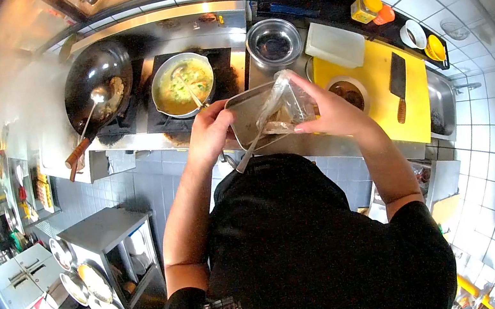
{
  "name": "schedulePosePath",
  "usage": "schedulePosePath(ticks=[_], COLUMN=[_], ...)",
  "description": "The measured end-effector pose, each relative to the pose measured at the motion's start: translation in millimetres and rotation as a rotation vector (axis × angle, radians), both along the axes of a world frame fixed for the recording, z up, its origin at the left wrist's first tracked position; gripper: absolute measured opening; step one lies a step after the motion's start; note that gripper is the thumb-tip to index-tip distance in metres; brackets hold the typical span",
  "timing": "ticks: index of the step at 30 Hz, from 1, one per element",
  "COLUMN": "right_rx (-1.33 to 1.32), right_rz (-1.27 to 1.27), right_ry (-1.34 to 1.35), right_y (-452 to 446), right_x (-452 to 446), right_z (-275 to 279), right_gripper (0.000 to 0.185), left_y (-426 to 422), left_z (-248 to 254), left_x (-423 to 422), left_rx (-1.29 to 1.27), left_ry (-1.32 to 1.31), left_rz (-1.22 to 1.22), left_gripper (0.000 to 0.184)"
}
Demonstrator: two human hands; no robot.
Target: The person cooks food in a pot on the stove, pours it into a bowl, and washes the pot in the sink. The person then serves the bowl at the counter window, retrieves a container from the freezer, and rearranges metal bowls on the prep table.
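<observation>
One rectangular grey metal tray (244,115) is held up between the bare left hand (211,129) and bare right hand (338,111); it could be tipped if the left grip slackened. The crumpled clear plastic bag (299,105) could be snagged by the slim silver metal utensil (250,154) beside it. The tray's rim is clamped by the left fingers; the bag is held between right thumb and fingers, parted widely

Wok (93,69) sits left of pot (156,99), tray (244,118) right.
</observation>
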State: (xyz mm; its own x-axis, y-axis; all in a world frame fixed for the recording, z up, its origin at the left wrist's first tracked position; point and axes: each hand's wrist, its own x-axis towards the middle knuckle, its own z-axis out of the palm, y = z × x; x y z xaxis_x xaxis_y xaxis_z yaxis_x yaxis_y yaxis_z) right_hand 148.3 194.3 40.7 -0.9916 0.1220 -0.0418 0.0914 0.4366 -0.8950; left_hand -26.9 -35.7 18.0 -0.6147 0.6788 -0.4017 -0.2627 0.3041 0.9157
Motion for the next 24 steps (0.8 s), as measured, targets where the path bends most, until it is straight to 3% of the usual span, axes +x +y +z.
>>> schedulePosePath(ticks=[5, 6, 8, 9, 11, 12, 16, 19, 22, 24], right_rx=[-0.457, -0.596, -0.709, -0.669, -0.62, -0.543, -0.485, -0.321, -0.447, -0.508], right_rz=[-0.127, -0.155, -0.155, -0.252, -0.229, -0.199, -0.151, -0.18, -0.093, -0.031], right_ry=[-0.182, -0.192, -0.184, -0.199, -0.175, -0.182, -0.268, -0.294, -0.148, -0.225], right_y=[-7.1, -7.3, -12.9, -16.7, -19.4, -19.4, -23.4, -23.8, -56.6, -46.3], right_x=[2.6, -1.4, -10.7, -11.6, -17.3, -20.9, -32.9, -46.8, -58.7, -64.5], right_z=[-11.7, -22.9, -28.3, -29.7, -40.7, -37.8, -42.6, -47.7, -21.5, -39.1], right_gripper=[0.08, 0.076, 0.067, 0.063, 0.059, 0.058, 0.045, 0.052, 0.061, 0.058], left_y=[-9.3, -11.4, -15.4, -15.2, -14.1, -12.5, -20.0, -29.7, -45.7, -49.1], left_z=[-8.9, 3.7, 10.9, 5.0, -14.6, 5.6, 18.7, 22.4, 30.6, 27.6], left_x=[-7.4, -9.3, -15.4, -18.8, -19.7, -21.4, -8.8, -13.8, -17.2, -17.3], left_rx=[-0.09, -0.066, -0.13, -0.118, -0.055, -0.173, -0.09, -0.089, -0.071, -0.057], left_ry=[0.125, 0.066, 0.185, 0.153, 0.353, 0.39, 0.381, 0.323, 0.236, 0.269], left_rz=[0.054, -0.004, -0.106, -0.163, -0.187, -0.289, -0.182, -0.165, -0.155, -0.109], left_gripper=[0.048, 0.052, 0.048, 0.044, 0.048, 0.048, 0.047, 0.047, 0.048, 0.049])
